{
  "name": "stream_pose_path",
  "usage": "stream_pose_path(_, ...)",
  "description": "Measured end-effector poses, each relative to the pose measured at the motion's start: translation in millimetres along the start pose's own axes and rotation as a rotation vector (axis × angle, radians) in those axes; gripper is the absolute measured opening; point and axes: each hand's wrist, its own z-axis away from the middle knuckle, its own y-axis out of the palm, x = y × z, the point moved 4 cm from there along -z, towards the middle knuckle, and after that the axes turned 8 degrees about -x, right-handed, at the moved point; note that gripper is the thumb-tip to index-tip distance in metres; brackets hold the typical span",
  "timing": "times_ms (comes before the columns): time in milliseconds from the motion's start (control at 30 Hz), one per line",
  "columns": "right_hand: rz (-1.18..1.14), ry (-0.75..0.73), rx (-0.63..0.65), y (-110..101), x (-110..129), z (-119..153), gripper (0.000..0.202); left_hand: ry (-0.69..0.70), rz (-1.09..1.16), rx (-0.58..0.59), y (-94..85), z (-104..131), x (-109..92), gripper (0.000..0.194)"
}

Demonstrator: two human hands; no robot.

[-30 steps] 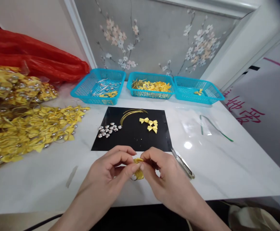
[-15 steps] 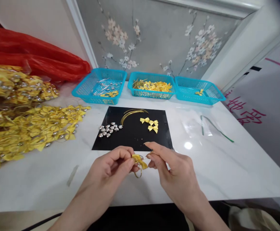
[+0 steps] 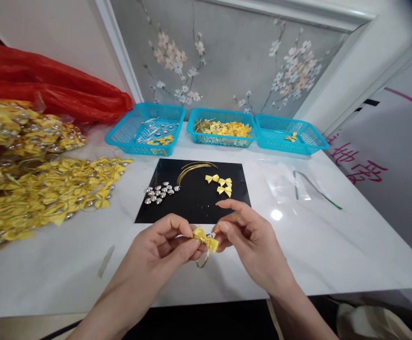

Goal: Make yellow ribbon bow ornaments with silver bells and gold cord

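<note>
Between thumb and fingers, my left hand [image 3: 172, 243] pinches a yellow ribbon bow [image 3: 206, 239] over the table's front part. A loop of gold cord [image 3: 202, 260] hangs under the bow, and a bit of something silvery shows behind it. My right hand [image 3: 243, 231] is closed at the bow's right side, its thumb and fingers pinching a thin gold cord end [image 3: 215, 231]; the forefinger is raised. Beyond the hands, a black mat [image 3: 192, 208] bears silver heart beads [image 3: 158, 192], several gold cords [image 3: 192, 168] and yellow bows [image 3: 224, 182].
Three blue baskets stand along the back: the left basket [image 3: 119, 137], middle basket [image 3: 223, 140] and right basket [image 3: 280, 146]. Finished-looking yellow bow pieces [image 3: 50, 193] heap at left near a red bag [image 3: 57, 85]. A clear plastic bag [image 3: 280, 184] and green strip [image 3: 319, 191] lie right.
The bow has turned so more of its front shows. My right hand has moved slightly closer to it, and its forefinger has lifted. The view has shifted a little.
</note>
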Motion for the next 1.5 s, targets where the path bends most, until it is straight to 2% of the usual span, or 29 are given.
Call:
stream_pose_path(100, -0.025, 0.006, 0.013, 1, 0, 0, 0.025, 0.055, -0.007, 0.013, -0.3, -1, -1, 0.005)
stream_pose_path(233, -0.006, -0.006, 0.011, 2, 1, 1, 0.025, 0.135, -0.054, 0.059, 1.0, -1, -4, 0.012)
stream_pose_path(367, 0.049, -0.034, -0.011, 3, 3, 2, 0.027, 0.103, -0.064, 0.011, 2.1, -3, -3, 0.01)
stream_pose_path(533, 0.199, -0.123, -0.051, 1, 8, 3, 0.033, 0.06, -0.039, -0.123, 2.6, -11, 4, 0.011)
stream_pose_path(733, 0.085, -0.094, 0.004, 0, 5, -1, 0.028, 0.037, -0.071, -0.118, 7.1, -12, 7, 0.012)
stream_pose_path(900, 0.014, -0.115, -0.014, 0, 2, -2, 0.028, 0.02, -0.104, -0.117, 12.3, -12, 6, 0.013)
stream_pose_path(1133, 0.084, -0.23, -0.155, -19, 17, -3, 0.024, 0.029, -0.154, -0.156, 1.9, -16, 18, 0.015)
stream_pose_path(1233, 0.117, -0.25, -0.161, -21, 21, -3, 0.023, 0.038, -0.189, -0.124, 0.3, -19, 23, 0.013)
stream_pose_path(1333, 0.167, -0.253, -0.126, -16, 21, -5, 0.022, 0.048, -0.238, -0.032, 5.2, -21, 24, 0.004)
stream_pose_path(1433, 0.241, -0.215, -0.065, -14, 17, -13, 0.024, 0.036, -0.287, 0.096, 13.5, -20, 27, 0.009)
stream_pose_path(1500, 0.399, -0.212, -0.083, -21, 14, -20, 0.031, 0.001, -0.29, 0.17, 18.0, -19, 29, 0.014)
